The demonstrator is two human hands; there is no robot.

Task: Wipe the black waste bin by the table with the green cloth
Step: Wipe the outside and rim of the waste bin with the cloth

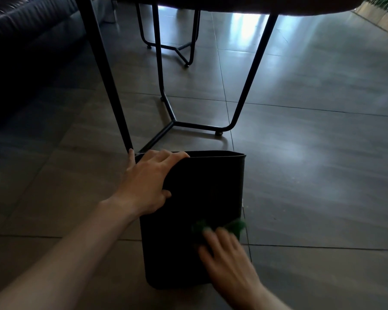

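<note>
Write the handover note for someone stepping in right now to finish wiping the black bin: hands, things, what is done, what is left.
Left hand: grips the top left corner of the black waste bin, steadying it on the tiled floor beside the table leg.
Right hand: blurred, presses the green cloth flat against the lower right of the bin's near side.
Done: wiping of the near side is under way; how much is already covered cannot be told.
Left: probably the rest of the near side, the other sides and the rim.
</note>
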